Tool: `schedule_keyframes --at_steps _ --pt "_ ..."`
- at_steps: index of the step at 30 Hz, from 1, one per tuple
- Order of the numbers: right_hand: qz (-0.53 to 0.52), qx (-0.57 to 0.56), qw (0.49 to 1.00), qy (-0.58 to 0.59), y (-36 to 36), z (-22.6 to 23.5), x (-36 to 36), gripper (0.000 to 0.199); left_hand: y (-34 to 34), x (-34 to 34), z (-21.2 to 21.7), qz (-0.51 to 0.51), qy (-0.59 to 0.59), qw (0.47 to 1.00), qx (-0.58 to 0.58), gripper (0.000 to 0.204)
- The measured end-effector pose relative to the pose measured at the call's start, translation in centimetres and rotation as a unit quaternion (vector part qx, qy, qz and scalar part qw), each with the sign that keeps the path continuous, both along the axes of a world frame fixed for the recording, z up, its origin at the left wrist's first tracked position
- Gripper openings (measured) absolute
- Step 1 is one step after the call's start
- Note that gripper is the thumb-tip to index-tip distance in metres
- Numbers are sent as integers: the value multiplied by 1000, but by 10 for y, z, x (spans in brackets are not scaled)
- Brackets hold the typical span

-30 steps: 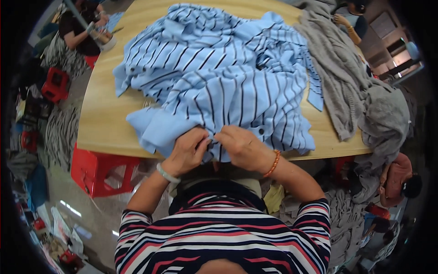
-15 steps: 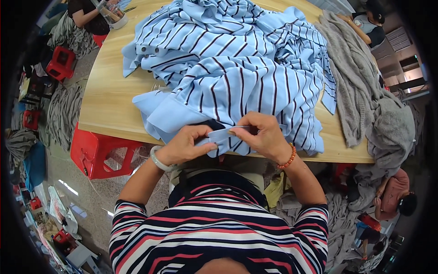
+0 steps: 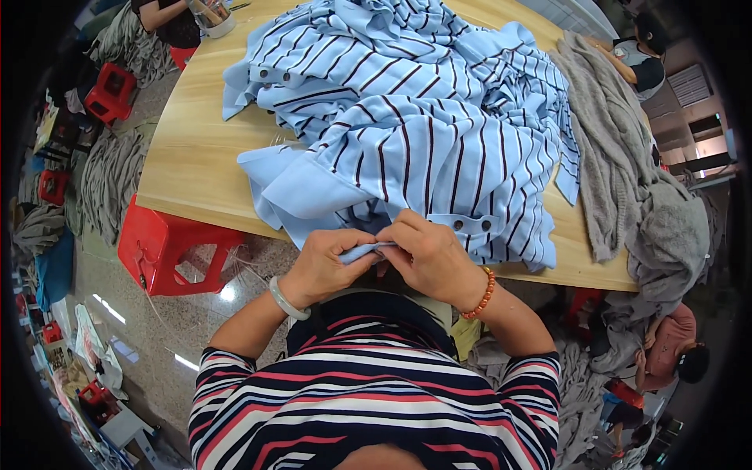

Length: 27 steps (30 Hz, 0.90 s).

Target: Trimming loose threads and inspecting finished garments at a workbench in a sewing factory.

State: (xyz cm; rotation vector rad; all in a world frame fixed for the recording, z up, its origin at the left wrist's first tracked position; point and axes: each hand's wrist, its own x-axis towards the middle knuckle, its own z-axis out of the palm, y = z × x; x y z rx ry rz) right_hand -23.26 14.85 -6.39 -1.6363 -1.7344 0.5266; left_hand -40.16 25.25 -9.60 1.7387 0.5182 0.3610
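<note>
From where I stand, nearest the wearer's body, the left hand (image 3: 323,265) and right hand (image 3: 432,260) meet just off the front edge of the table, almost touching. Between them lies a narrow, folded light-blue fabric edge (image 3: 359,252), its long axis running crosswise from hand to hand, rising slightly to the right. The left fingers are closed narrowly on one end; the right fingers pinch the other, their tips partly hidden.

Just beyond, the light-blue knit garment with dark stripes (image 3: 439,157) lies bunched on the pale wood-grained table (image 3: 196,160), and the pinched edge seems to belong to it. Its light-blue band with dark round buttons (image 3: 474,225) sits right of the fold, nearer the right hand. Farther right, a grey knitted cloth (image 3: 607,157) drapes over the table.
</note>
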Motion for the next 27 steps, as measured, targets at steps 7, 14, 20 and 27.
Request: schedule_keyframes --at_steps 7,14,20,27 --pt "3 31 999 12 -5 4 2 11 2 8 -4 -20 -4 992 125 16" --pt "61 -28 997 44 -5 -29 1 17 1 11 -26 19 -22 919 393 23" --pt "130 -122 978 104 -3 -13 11 16 -7 15 -14 -11 -27 923 384 17" --pt "128 -113 979 109 -12 -8 17 19 20 19 -34 -164 13 986 -7 23"
